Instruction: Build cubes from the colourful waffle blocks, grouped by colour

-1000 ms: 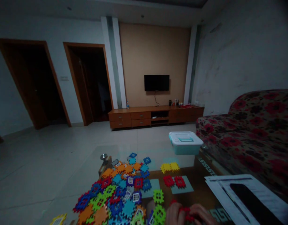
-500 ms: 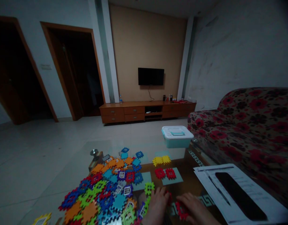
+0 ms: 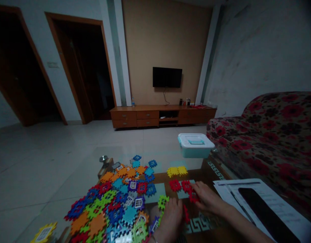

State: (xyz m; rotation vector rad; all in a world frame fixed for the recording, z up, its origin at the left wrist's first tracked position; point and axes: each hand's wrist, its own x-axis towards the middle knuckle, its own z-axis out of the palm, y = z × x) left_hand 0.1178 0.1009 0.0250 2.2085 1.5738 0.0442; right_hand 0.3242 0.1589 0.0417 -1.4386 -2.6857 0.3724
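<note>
My right hand (image 3: 208, 196) is closed on a red interlocking plastic tile (image 3: 194, 197). That tile lies right against the near side of another red tile (image 3: 186, 186), beside a further red tile (image 3: 174, 185). My left hand (image 3: 173, 213) is lower and to the left, its fingers curled. A red tile (image 3: 186, 214) shows as a narrow strip at its right side, apparently in its grip; most of it is hidden. Just past the left fingers lies a light green tile (image 3: 163, 201). Two yellow tiles (image 3: 177, 171) sit side by side farther back.
A spread pile of many-coloured tiles (image 3: 117, 202) covers the left of the glass table (image 3: 86, 168). On the right are papers (image 3: 226, 185), a pen (image 3: 242, 205) and a black phone-like object (image 3: 266, 212). A lidded turquoise box (image 3: 196, 152) stands at the far edge.
My right hand has moved forward with its red tile, up to the red tiles on the table. The left hand has stayed nearly in place. The view has shifted slightly.
</note>
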